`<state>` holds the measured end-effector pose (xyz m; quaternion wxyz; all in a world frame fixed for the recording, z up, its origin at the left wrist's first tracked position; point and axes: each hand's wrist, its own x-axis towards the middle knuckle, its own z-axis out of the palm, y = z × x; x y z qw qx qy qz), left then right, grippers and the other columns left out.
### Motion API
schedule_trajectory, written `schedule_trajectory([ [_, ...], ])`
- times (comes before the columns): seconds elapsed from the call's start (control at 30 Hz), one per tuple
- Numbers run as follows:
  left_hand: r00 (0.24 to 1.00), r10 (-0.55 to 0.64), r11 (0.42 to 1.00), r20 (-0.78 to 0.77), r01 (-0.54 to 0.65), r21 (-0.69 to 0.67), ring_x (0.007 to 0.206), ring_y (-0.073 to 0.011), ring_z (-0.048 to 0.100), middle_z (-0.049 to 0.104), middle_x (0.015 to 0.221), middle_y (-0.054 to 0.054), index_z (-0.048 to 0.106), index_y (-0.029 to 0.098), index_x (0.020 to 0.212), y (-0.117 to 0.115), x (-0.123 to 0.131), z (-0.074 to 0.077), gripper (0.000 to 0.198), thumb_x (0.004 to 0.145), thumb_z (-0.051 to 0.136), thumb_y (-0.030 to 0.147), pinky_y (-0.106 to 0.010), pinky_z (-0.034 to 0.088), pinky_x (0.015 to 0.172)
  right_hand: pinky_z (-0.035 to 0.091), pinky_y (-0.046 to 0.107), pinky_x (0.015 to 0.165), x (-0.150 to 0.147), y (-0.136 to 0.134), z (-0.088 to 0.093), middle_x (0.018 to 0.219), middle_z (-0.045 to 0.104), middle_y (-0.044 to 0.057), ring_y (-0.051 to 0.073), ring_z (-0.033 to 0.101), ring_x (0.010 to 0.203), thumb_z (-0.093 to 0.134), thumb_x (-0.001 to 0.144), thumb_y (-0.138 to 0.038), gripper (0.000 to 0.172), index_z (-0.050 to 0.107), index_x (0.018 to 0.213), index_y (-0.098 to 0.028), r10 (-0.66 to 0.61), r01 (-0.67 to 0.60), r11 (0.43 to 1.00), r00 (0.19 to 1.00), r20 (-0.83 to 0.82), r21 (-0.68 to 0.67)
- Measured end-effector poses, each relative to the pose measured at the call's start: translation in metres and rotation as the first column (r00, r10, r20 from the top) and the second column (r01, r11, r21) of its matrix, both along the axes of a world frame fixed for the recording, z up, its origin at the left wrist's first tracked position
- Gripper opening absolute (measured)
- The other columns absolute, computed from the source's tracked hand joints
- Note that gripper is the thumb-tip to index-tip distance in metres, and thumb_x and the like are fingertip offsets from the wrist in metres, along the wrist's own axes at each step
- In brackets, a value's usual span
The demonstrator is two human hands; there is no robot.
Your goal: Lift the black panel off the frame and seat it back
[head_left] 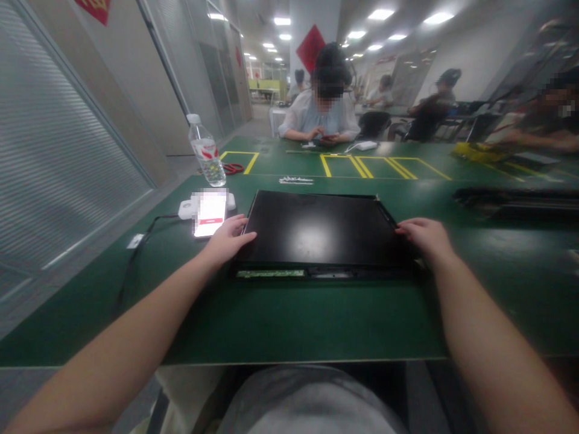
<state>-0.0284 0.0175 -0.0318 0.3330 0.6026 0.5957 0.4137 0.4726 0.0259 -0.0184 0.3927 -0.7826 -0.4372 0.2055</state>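
Black panel (316, 232) laid flat on green table (271, 325), centred before the wearer | left hand (228, 238) rested on panel's left edge, fingers loosely spread | right hand (425, 236) laid on right edge, fingers together, curled over it | phone (210, 212) just beside left hand | water bottle (206, 150) upright, well behind | seated person (319, 108) across table.
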Motion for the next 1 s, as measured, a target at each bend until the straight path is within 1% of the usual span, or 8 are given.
schedule_trajectory([
  [0.1, 0.988, -0.034, 0.999, -0.154, 0.032, -0.012, 0.154, -0.0452, 0.052, 0.052, 0.169, -0.020, 0.081, 0.018, 0.126, 0.002, -0.002, -0.004, 0.073, 0.068, 0.084, 0.063, -0.056, 0.042, 0.127, 0.055, 0.036, 0.073, -0.004, -0.003, 0.003, 0.083, 0.081, 0.009, 0.023, 0.069, 0.074, 0.070, 0.080, -0.020, 0.011, 0.080, 0.079, -0.021, -0.011, 0.012, 1.000, 0.999, -0.035, 0.017],
  [0.2, 0.944, -0.067, 0.998, -0.323, 0.062, -0.025, 0.156, -0.0450, 0.047, 0.051, 0.169, -0.024, 0.076, 0.011, 0.136, 0.002, -0.003, -0.005, 0.086, 0.073, 0.077, 0.070, -0.056, 0.038, 0.129, 0.053, 0.034, 0.070, -0.007, -0.004, 0.006, 0.080, 0.080, 0.009, 0.023, 0.069, 0.075, 0.069, 0.079, -0.017, 0.011, 0.079, 0.076, -0.021, -0.013, 0.016, 0.999, 0.996, -0.086, 0.032],
  [0.27, 0.909, -0.094, 0.996, -0.406, 0.083, -0.043, 0.155, -0.0464, 0.048, 0.051, 0.167, -0.027, 0.075, 0.007, 0.138, 0.003, -0.004, -0.004, 0.091, 0.075, 0.073, 0.074, -0.057, 0.038, 0.129, 0.052, 0.031, 0.067, -0.010, -0.005, 0.007, 0.079, 0.080, 0.009, 0.021, 0.067, 0.073, 0.068, 0.079, -0.015, 0.011, 0.078, 0.076, -0.020, -0.017, 0.021, 0.999, 0.992, -0.121, 0.037],
  [0.33, 0.881, -0.106, 0.994, -0.461, 0.093, -0.052, 0.154, -0.0471, 0.049, 0.051, 0.166, -0.027, 0.075, 0.007, 0.136, 0.003, -0.006, -0.005, 0.091, 0.076, 0.071, 0.075, -0.057, 0.038, 0.129, 0.049, 0.030, 0.066, -0.011, -0.005, 0.009, 0.078, 0.079, 0.009, 0.018, 0.065, 0.070, 0.067, 0.079, -0.013, 0.012, 0.078, 0.075, -0.019, -0.025, 0.031, 0.999, 0.989, -0.145, 0.039],
  [0.53, 0.853, -0.115, 0.993, -0.509, 0.110, -0.040, 0.154, -0.0459, 0.049, 0.054, 0.166, -0.022, 0.076, 0.014, 0.130, 0.005, -0.009, -0.007, 0.078, 0.079, 0.072, 0.072, -0.058, 0.039, 0.128, 0.046, 0.027, 0.062, -0.015, -0.006, 0.014, 0.075, 0.078, 0.009, 0.015, 0.060, 0.064, 0.067, 0.079, -0.011, 0.014, 0.076, 0.071, -0.018, -0.038, 0.046, 0.998, 0.983, -0.180, 0.042],
  [0.67, 0.845, -0.117, 0.993, -0.522, 0.103, -0.055, 0.154, -0.0458, 0.048, 0.052, 0.167, -0.024, 0.074, 0.011, 0.134, 0.004, -0.007, -0.005, 0.079, 0.080, 0.071, 0.070, -0.057, 0.039, 0.128, 0.045, 0.027, 0.061, -0.016, -0.006, 0.015, 0.075, 0.077, 0.009, 0.015, 0.059, 0.064, 0.066, 0.079, -0.010, 0.015, 0.076, 0.071, -0.019, -0.038, 0.043, 0.999, 0.983, -0.178, 0.028],
  [0.8, 0.844, -0.121, 0.993, -0.523, 0.110, -0.052, 0.153, -0.0454, 0.049, 0.054, 0.164, -0.022, 0.076, 0.013, 0.132, 0.004, -0.007, -0.004, 0.079, 0.079, 0.071, 0.071, -0.056, 0.038, 0.129, 0.046, 0.027, 0.061, -0.015, -0.006, 0.014, 0.075, 0.078, 0.009, 0.016, 0.060, 0.065, 0.066, 0.077, -0.012, 0.013, 0.076, 0.071, -0.019, -0.033, 0.040, 0.998, 0.986, -0.164, 0.039],
  [1.0, 0.842, -0.122, 0.993, -0.526, 0.107, -0.059, 0.153, -0.0469, 0.048, 0.053, 0.165, -0.023, 0.075, 0.013, 0.130, 0.004, -0.006, -0.004, 0.077, 0.080, 0.071, 0.071, -0.059, 0.037, 0.129, 0.047, 0.028, 0.058, -0.010, -0.003, 0.008, 0.076, 0.079, 0.009, 0.017, 0.060, 0.064, 0.069, 0.073, -0.018, 0.008, 0.077, 0.074, -0.020, -0.021, 0.028, 0.998, 0.990, -0.140, 0.048],
])
